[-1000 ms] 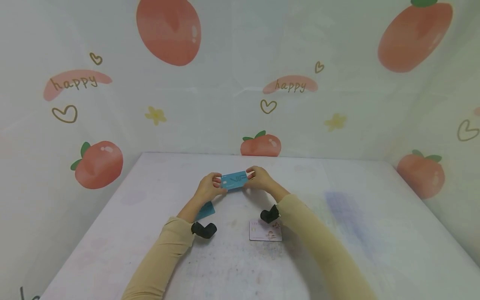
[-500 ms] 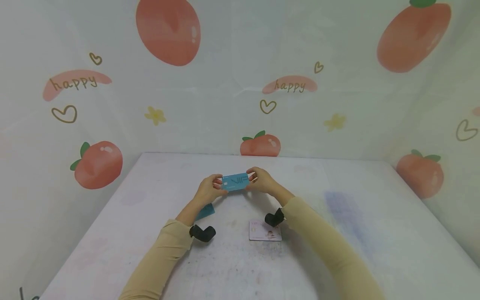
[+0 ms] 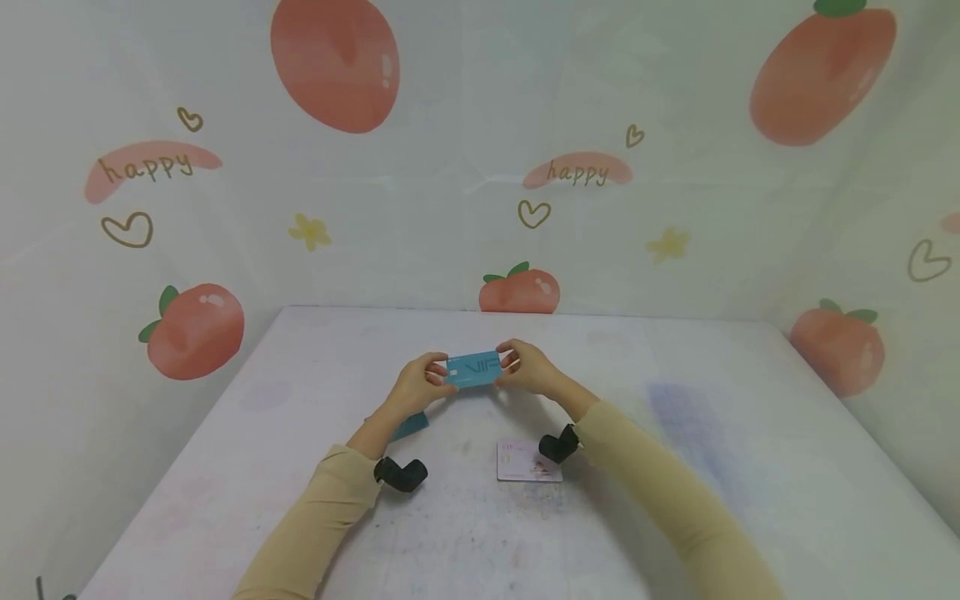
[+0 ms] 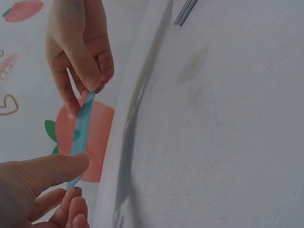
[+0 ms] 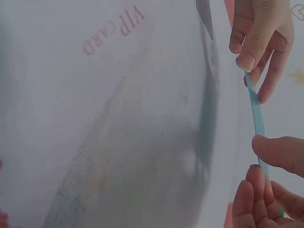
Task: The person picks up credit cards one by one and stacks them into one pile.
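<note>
A blue card printed with "VIP" (image 3: 472,370) is held up lengthwise above the far middle of the table. My left hand (image 3: 420,385) pinches its left end between thumb and fingers. At the opposite end, my right hand (image 3: 531,367) pinches it the same way. Both wrist views show the blue card (image 4: 81,135) nearly edge-on, slightly bowed. Under my left wrist lies another blue card (image 3: 409,426), partly hidden by the forearm. A pale pink card (image 3: 517,463) rests nearer, below the right wrist; layered edges (image 4: 185,12) show at the top of the left wrist view.
The white table (image 3: 465,542) has smudges and a bluish stain (image 3: 690,425) on the right. A white backdrop printed with red fruit (image 3: 519,292) rises behind it and along both sides. Black wrist mounts (image 3: 401,474) stick out from the sleeves.
Both hands have drifted slightly right and nearer, carrying the blue card along. Its tilt has altered a little. The right forearm has swung rightward, uncovering more of the pink card.
</note>
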{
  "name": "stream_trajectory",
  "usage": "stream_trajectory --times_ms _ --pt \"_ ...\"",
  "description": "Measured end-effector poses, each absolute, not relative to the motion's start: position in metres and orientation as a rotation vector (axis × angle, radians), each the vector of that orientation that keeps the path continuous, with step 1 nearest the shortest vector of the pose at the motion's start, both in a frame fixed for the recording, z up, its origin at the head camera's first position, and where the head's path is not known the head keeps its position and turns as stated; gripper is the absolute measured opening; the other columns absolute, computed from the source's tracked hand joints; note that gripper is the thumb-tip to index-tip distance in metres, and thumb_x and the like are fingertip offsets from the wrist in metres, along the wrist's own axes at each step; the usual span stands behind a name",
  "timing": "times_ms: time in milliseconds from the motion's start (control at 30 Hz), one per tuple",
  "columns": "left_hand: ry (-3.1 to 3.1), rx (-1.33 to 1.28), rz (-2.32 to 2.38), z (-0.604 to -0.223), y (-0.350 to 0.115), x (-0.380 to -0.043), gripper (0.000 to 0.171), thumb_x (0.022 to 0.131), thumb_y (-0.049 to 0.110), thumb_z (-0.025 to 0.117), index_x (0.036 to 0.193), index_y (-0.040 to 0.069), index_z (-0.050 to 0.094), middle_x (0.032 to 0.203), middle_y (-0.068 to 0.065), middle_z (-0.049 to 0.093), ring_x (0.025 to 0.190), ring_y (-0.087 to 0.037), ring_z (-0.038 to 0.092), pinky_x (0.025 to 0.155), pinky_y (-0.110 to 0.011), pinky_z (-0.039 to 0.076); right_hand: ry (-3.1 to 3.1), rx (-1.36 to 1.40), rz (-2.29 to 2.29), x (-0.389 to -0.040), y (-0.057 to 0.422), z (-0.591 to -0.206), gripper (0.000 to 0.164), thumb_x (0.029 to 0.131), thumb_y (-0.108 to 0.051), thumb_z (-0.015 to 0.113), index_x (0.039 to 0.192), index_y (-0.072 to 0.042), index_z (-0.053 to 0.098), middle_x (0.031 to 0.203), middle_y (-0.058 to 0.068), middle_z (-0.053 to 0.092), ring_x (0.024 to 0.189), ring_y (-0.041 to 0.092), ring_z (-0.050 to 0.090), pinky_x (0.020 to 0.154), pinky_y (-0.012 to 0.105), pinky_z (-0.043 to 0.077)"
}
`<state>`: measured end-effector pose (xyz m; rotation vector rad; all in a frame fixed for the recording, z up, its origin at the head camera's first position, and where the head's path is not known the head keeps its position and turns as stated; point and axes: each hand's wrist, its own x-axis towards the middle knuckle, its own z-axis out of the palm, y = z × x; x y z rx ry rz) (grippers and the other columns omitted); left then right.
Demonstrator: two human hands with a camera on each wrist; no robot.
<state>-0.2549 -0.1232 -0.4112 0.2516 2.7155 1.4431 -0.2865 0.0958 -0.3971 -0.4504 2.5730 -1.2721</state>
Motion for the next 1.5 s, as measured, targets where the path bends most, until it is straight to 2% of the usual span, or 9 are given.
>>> stream_trajectory --times_ms 500,900,1500 --pt "2.703 0.254 1.439 -0.413 -0.122 -0.248 0.060 0.078 0.010 0.073 0.131 -0.002 0.047 0.103 -0.018 0.062 0.083 -0.019 0.058 0.072 -0.029 0.049 2.548 -0.511 -1.295 -0.276 0.104 -0.396 0.056 0.077 -0.003 0.072 0.127 0.002 0.048 0.098 0.013 0.057 0.085 0.017 0.058 0.073 0.025 0.049" --pt "2.671 0.299 1.472 -0.415 -0.122 -0.245 0.062 0.078 0.011 0.073 0.132 -0.001 0.046 0.103 -0.017 0.062 0.082 -0.016 0.058 0.070 -0.026 0.049 2.535 -0.520 -1.322 -0.268 0.110 -0.396 0.056 0.078 -0.002 0.071 0.128 0.001 0.048 0.099 0.013 0.057 0.087 0.016 0.059 0.074 0.025 0.050" --pt "2.642 0.372 1.507 -0.410 -0.117 -0.236 0.060 0.079 0.010 0.073 0.132 -0.002 0.047 0.102 -0.017 0.062 0.080 -0.015 0.058 0.069 -0.024 0.049 2.511 -0.590 -1.357 -0.261 0.121 -0.396 0.058 0.077 -0.001 0.072 0.129 0.004 0.046 0.099 0.016 0.056 0.084 0.014 0.059 0.082 0.032 0.052"
